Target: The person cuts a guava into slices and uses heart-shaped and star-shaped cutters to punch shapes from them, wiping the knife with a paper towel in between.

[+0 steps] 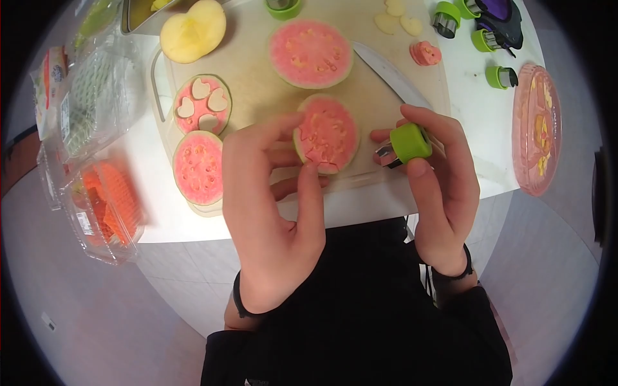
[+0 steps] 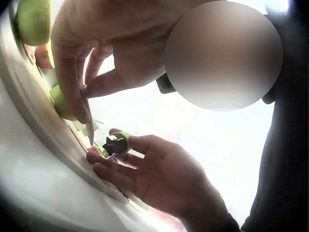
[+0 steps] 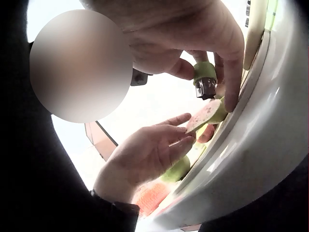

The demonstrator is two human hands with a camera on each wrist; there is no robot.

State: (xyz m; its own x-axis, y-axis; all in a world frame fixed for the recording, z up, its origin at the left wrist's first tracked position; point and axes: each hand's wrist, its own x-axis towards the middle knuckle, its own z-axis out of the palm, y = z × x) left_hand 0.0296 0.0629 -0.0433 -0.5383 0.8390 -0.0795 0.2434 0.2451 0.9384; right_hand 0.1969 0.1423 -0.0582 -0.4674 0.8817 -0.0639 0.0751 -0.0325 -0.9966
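Within the pinching grip of the left hand (image 1: 273, 215) is a pink fruit slice (image 1: 329, 134); near it, the right hand (image 1: 447, 199) pinches a green-topped cutter (image 1: 411, 143).

No text can be read; the white label (image 1: 84, 223) on the clear plastic container (image 1: 103, 248) is too small

The person wears a black garment (image 1: 360, 309) and a thin black wristband (image 1: 239, 297).

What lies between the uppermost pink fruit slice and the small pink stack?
The knife blade, slanting across the cutting board between slice and stack, in the head view.
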